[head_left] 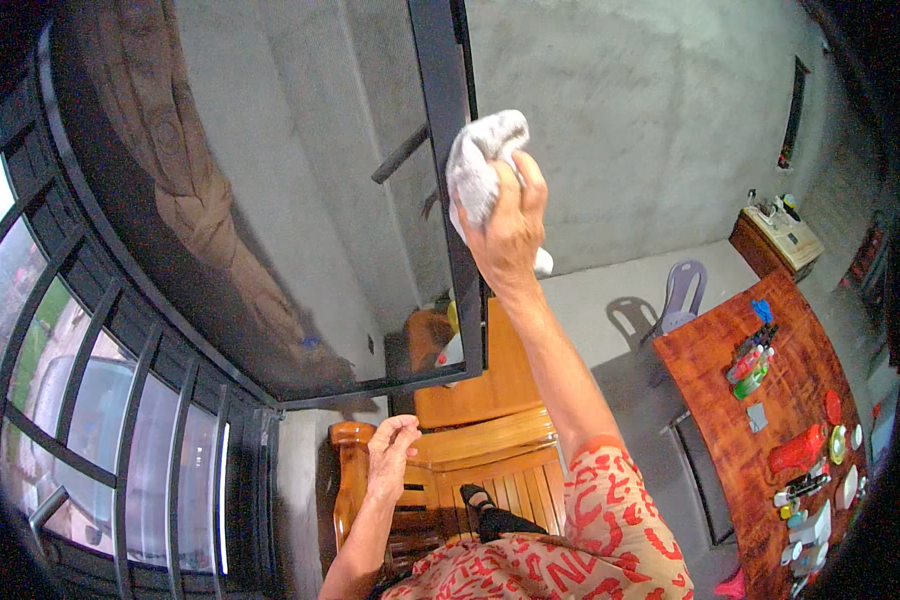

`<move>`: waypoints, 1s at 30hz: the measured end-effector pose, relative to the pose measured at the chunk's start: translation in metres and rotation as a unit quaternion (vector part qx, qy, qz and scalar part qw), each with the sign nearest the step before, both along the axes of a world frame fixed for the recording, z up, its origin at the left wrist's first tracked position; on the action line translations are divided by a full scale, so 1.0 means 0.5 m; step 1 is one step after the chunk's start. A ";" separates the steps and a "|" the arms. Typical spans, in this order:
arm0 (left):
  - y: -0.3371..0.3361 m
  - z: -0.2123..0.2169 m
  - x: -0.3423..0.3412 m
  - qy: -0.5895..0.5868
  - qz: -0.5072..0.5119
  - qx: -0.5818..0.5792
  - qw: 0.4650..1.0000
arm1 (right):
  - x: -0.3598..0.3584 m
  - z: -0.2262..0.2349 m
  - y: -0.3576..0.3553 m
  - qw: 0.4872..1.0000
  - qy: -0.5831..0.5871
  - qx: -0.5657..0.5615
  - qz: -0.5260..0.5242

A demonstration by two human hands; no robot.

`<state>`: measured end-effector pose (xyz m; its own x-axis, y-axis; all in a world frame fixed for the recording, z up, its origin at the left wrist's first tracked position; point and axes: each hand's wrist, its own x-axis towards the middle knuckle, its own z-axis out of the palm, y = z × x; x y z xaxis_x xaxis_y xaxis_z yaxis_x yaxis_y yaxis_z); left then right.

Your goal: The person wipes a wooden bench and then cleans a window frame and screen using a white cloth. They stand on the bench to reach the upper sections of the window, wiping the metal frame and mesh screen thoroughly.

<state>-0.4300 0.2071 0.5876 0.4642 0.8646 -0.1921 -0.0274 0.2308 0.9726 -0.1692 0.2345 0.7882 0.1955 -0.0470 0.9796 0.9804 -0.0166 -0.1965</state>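
Observation:
My right hand (508, 235) is wrapped round a bunched white cloth (476, 172), raised with the arm stretched far forward. The cloth lies against the black frame (448, 110) of a large glass pane (300, 130), by the frame's right-hand upright. A dark handle (400, 155) shows on the pane just left of the cloth. My left hand (392, 452) hangs lower, below the pane's bottom edge, its fingers loosely bent and slightly apart. Nothing is visible in it. Behind the left hand is a varnished wooden bench (485, 440).
My sandalled foot (478, 497) is on the bench's slatted seat. Black window bars (130, 430) curve along the left. At right, a reddish-brown table (710, 350) carries bottles, cups and a red bag (798, 450). A grey plastic chair (684, 290) and small cabinet (780, 240) stand farther back.

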 end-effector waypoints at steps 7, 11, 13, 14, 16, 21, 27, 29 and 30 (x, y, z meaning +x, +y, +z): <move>-0.003 -0.039 -0.026 0.035 0.017 -0.021 0.999 | 0.000 -0.144 0.052 0.997 0.029 -0.034 -0.064; -0.001 -0.061 -0.040 0.041 0.030 -0.028 0.998 | -0.022 -0.228 0.046 0.991 0.083 -0.070 -0.080; -0.003 -0.063 -0.043 0.045 0.027 -0.028 0.998 | -0.030 -0.267 0.038 0.989 0.097 -0.079 -0.076; -0.003 -0.063 -0.042 0.048 0.023 -0.028 0.998 | -0.031 -0.286 0.032 0.984 0.112 -0.110 -0.080; -0.005 -0.066 -0.043 0.052 0.014 -0.028 0.998 | -0.040 -0.322 0.021 0.977 0.147 -0.140 -0.063; -0.007 -0.054 -0.052 0.045 0.004 -0.034 0.998 | -0.014 -0.370 0.005 0.971 0.171 -0.161 0.041; 0.001 -0.039 -0.062 0.037 0.016 -0.017 0.999 | 0.010 -0.195 0.028 0.982 0.144 -0.032 0.116; -0.001 -0.039 -0.067 0.018 0.019 -0.014 1.000 | 0.015 -0.107 0.024 0.988 0.097 0.005 0.121; 0.000 -0.038 -0.071 0.015 0.024 -0.017 0.999 | 0.013 -0.053 0.020 0.994 0.061 0.020 0.094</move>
